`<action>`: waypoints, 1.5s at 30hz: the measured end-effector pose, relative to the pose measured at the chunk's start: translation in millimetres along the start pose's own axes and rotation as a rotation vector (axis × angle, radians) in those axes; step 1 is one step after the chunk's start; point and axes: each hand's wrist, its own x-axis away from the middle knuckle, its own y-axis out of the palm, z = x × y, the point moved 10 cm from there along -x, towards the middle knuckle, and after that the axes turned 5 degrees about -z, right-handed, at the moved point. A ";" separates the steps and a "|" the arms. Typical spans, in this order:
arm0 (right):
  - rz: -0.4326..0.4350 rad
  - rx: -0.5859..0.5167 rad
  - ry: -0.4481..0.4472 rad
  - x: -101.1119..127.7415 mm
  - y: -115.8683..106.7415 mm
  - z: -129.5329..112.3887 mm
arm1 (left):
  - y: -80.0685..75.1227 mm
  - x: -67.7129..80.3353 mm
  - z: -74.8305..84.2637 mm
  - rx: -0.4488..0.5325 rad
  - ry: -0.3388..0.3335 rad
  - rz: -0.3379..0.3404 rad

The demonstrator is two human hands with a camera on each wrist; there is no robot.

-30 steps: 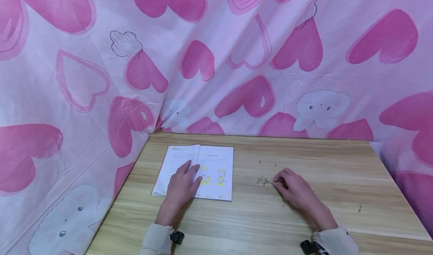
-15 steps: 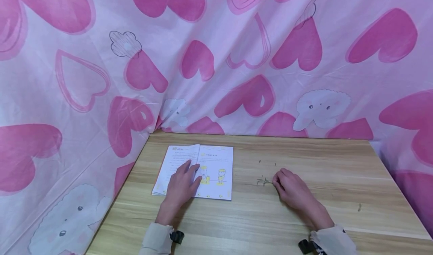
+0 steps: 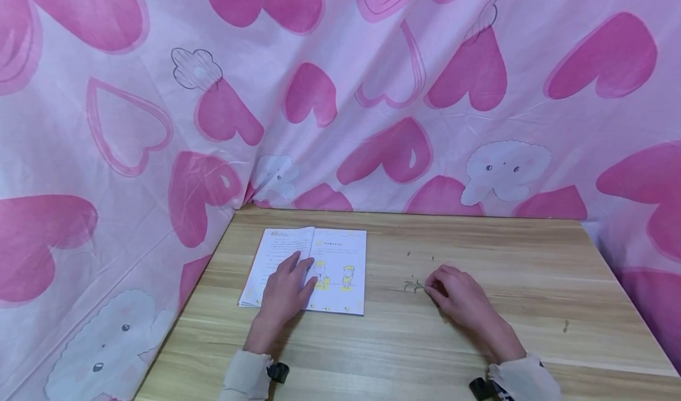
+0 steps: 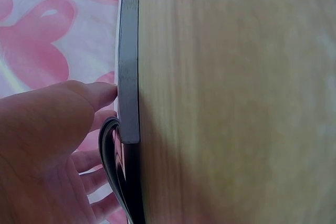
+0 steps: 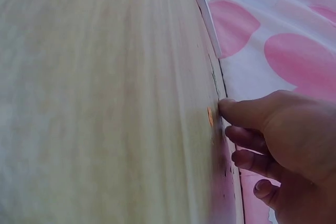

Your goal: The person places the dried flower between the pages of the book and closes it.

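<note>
In the head view an open book [image 3: 340, 300] with text and yellow cartoon figures lies at the left of the wooden table. My left hand [image 3: 286, 291] rests over its inner left page and spine with fingers spread. The left wrist view shows my thumb by the thick edge of the book [image 4: 129, 61], with lower pages curling at the near corner. To the right of the book, my right hand [image 3: 461, 294] pinches the end of a thin green sprig [image 3: 412, 285] between thumb and forefinger, low at the tabletop. The sprig's leafy end points left toward the book.
Small plant bits [image 3: 566, 326] and dark specks lie scattered on the wooden table [image 3: 393, 353]. A pink heart-patterned cloth [image 3: 383, 93] hangs along the back and left sides. An orange spot [image 5: 210, 117] shows near the right thumb.
My right hand has shifted slightly left along the sprig, and less of its stem shows. The left hand and the book have stayed in place.
</note>
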 end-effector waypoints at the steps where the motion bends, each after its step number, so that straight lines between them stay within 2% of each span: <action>1: -0.005 0.009 -0.001 -0.5 0.7 -0.8 | 0.4 -0.1 -0.4 -0.002 -0.002 -0.002; 7: -0.029 0.059 -0.027 -0.2 5.7 -6.5 | 1.8 -0.6 -1.8 -0.014 -0.002 -0.003; 13: -0.021 0.045 -0.028 0.2 6.1 -5.6 | 2.7 -0.5 -2.0 -0.013 -0.003 -0.005; 22: 0.059 0.004 -0.075 -4.3 -1.9 -16.1 | 1.6 0.0 -2.2 -0.008 -0.005 -0.008; 29: 0.082 -0.037 -0.103 -19.2 -2.4 -28.1 | -1.2 0.2 0.0 -0.002 0.010 0.017; 45: 0.030 -0.091 -0.082 -55.3 8.2 -62.7 | -1.1 0.3 -2.1 0.013 0.009 0.018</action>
